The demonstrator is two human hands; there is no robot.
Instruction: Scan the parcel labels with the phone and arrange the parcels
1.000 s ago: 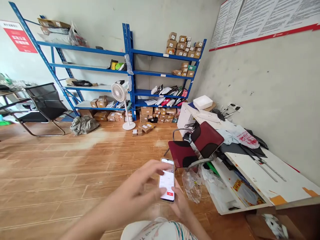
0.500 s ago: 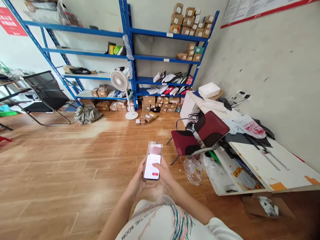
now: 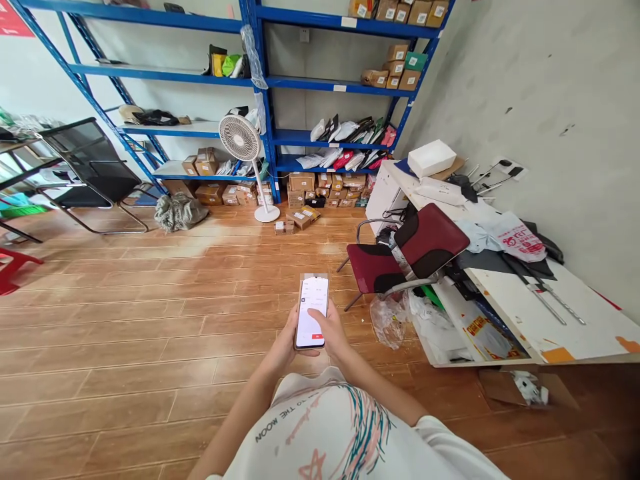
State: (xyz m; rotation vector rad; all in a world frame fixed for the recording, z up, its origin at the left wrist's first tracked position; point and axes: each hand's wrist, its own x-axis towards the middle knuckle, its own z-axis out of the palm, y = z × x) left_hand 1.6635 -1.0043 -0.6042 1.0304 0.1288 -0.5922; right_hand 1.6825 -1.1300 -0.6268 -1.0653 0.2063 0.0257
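A smartphone [image 3: 309,327] with a lit, mostly white screen and a red button near its bottom is held upright in front of my shirt. My left hand [image 3: 286,341] is closed around its left side and lower back, with the fingers partly hidden behind it. On the other side, my right hand [image 3: 335,335] grips the right edge, and its thumb lies over the middle of the screen. A tan edge shows around the phone; whether that is a case or something behind it I cannot tell.
Blue shelving [image 3: 300,81] with parcels stands along the far wall, a white fan [image 3: 241,139] before it. Several boxes [image 3: 303,217] and a grey sack [image 3: 180,212] lie on the floor. To the right are a red chair [image 3: 433,240] and a cluttered white desk [image 3: 565,313].
The view has tilted downward, so the shelves sit higher in the picture. The phone and both hands appear slightly higher and further right. The picture at the top of the screen has gone.
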